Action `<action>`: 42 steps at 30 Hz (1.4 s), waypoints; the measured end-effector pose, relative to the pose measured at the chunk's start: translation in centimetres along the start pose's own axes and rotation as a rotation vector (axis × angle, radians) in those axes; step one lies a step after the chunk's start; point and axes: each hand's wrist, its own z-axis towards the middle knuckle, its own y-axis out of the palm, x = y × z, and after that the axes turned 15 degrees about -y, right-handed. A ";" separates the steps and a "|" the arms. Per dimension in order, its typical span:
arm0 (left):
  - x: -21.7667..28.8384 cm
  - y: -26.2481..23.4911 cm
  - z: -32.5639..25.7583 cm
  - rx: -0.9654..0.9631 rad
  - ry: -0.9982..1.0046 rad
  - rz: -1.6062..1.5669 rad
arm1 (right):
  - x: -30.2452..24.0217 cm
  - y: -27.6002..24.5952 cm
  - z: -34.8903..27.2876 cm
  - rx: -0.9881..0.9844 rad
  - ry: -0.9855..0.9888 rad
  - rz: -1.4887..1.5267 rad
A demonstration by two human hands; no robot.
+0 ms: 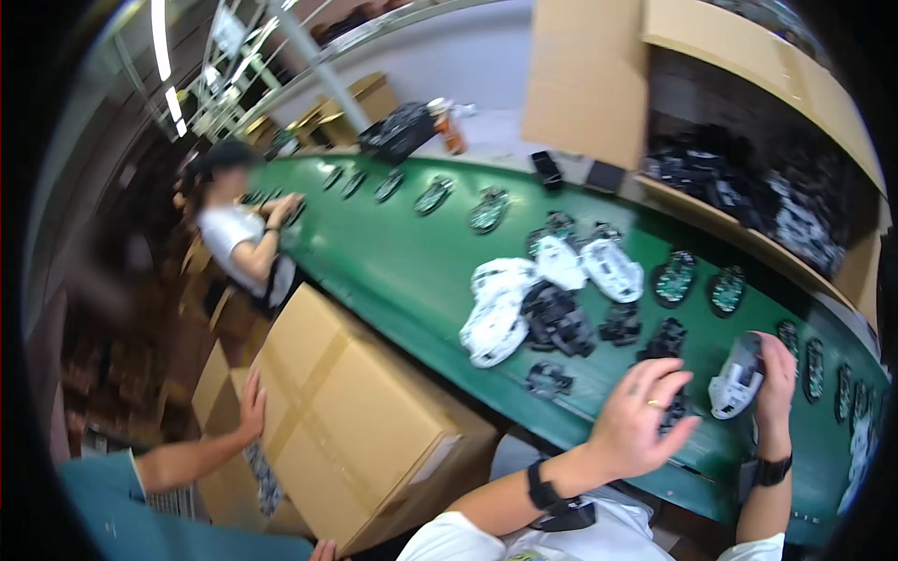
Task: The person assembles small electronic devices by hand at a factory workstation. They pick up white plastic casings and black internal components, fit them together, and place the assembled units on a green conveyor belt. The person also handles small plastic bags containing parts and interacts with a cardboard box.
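My right hand (774, 388) is closed around the side of a white and grey shell (735, 381), shaped like a computer mouse cover, held over the green bench. To its left, my left hand (644, 416) has its fingers bent and apart. A small black plastic part (673, 409) shows between its thumb and fingertips, partly hidden; I see no firm hold on it. Just beyond lie more black parts (664, 338). White shells (498, 313) are heaped beside a pile of black parts (558, 320). Mouse bases with green circuit boards (674, 279) stand along the bench's far side.
The green bench (374, 243) runs from far left to right. A cardboard bin (748, 238) of black and white parts stands behind. At left, a co-worker's hand (253, 407) rests on a large carton (346, 421); another person (238, 224) works farther along.
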 end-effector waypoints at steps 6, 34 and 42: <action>-3.4 -6.7 1.6 0.176 -0.038 0.620 | -3.5 3.0 -0.6 -0.074 -0.556 -0.844; -6.5 -11.6 1.5 0.699 -0.051 0.301 | -5.1 6.2 -5.4 -0.476 -0.384 -0.494; -1.0 -5.2 -2.5 0.160 -0.032 -0.222 | -6.1 5.6 -5.0 -0.692 -0.369 -0.721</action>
